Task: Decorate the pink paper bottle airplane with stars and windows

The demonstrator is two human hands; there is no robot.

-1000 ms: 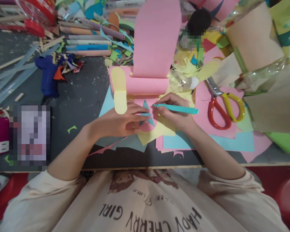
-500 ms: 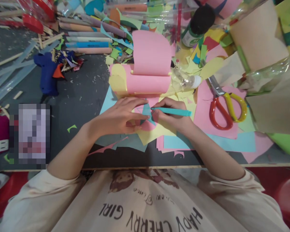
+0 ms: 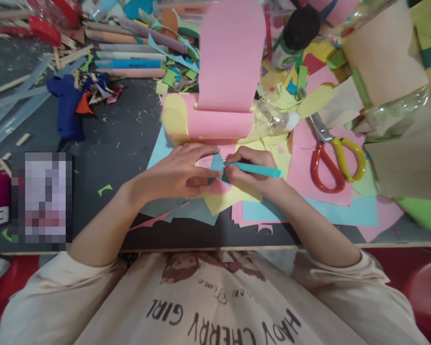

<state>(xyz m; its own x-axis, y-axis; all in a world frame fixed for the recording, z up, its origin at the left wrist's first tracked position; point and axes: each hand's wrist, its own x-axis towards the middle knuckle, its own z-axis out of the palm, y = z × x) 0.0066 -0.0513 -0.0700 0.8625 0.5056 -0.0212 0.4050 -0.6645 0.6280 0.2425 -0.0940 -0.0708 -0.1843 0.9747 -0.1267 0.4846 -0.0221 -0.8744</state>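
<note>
A slim teal marker (image 3: 260, 170) is gripped by my right hand (image 3: 249, 167), its tip at the edge of a teal star-like shape (image 3: 216, 163) on pink paper (image 3: 221, 187). Part of that shape is filled in and part is only outlined. My left hand (image 3: 179, 172) lies flat with fingers apart, covering the left side of the pink paper and steadying it. Just beyond both hands rests a rolled pink paper piece (image 3: 219, 123) with a yellow end, and a long pink flap (image 3: 232, 57) stands up from it. Yellow paper (image 3: 219, 203) shows underneath.
Scissors (image 3: 332, 158) with red and yellow handles lie on pink paper at right. To the left are a blue glue gun (image 3: 68, 105) and a phone-like blurred screen (image 3: 45, 196). Markers (image 3: 129, 63), paper scraps and a dark-capped bottle (image 3: 298, 31) crowd the back.
The pink flap has risen and straightened towards the back. The marker's rear end has dipped slightly as my right hand shifts a little; my left hand stays in place.
</note>
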